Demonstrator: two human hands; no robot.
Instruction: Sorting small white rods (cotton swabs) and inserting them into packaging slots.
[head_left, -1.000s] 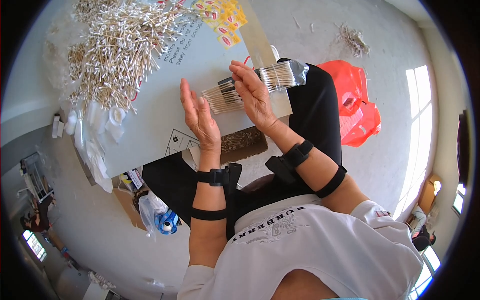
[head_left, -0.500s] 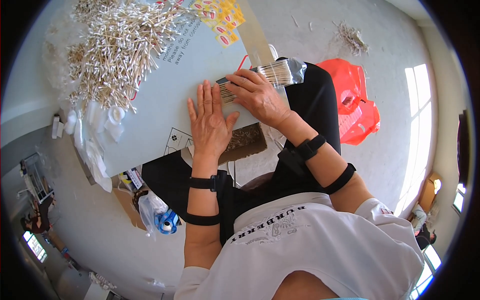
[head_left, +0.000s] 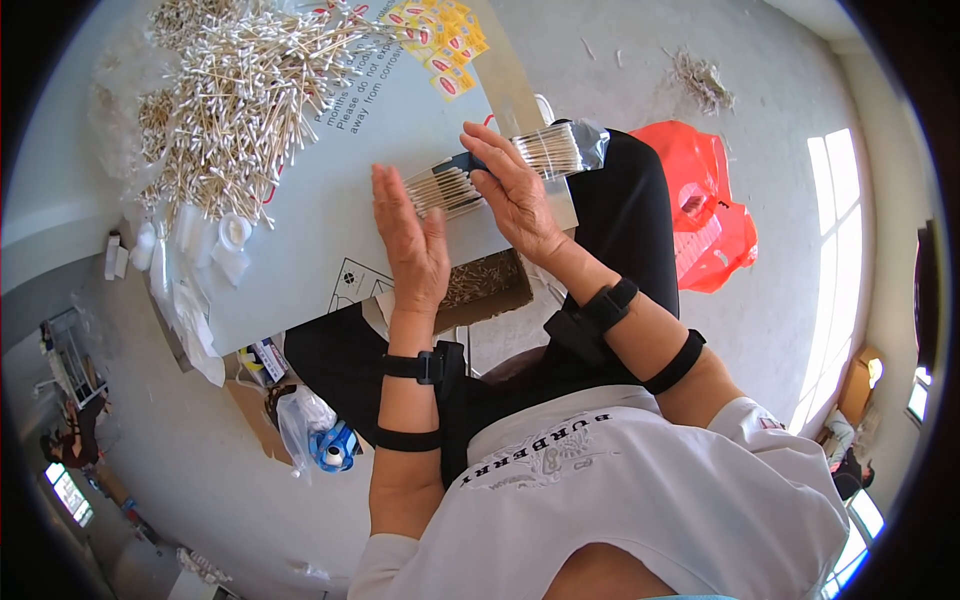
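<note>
A flat layer of cotton swabs (head_left: 445, 190) lies at the table's near right side, between my hands. My left hand (head_left: 415, 245) stands on edge at its left end, palm turned right, fingers straight. Its thumb is near the swabs; contact is unclear. My right hand (head_left: 518, 200) is tilted over the layer's right part, fingers stretched out and apart from the thumb. Under it shows a dark blue strip (head_left: 463, 163). Right of that, more swabs lie in a clear shiny bag (head_left: 590, 143) that reaches past the table edge over my leg. Neither hand grips anything.
A large heap of loose swabs (head_left: 235, 100) covers the table's far left, with yellow labels (head_left: 440, 35) beyond. White plastic rolls (head_left: 232, 235) lie at the left edge. An open cardboard box (head_left: 490, 285) of swabs sits below the near edge. A red bag (head_left: 700, 200) lies right.
Both hands have lifted off the swabs and turned from palms down to on edge. The left moved slightly left, uncovering the swab layer.
</note>
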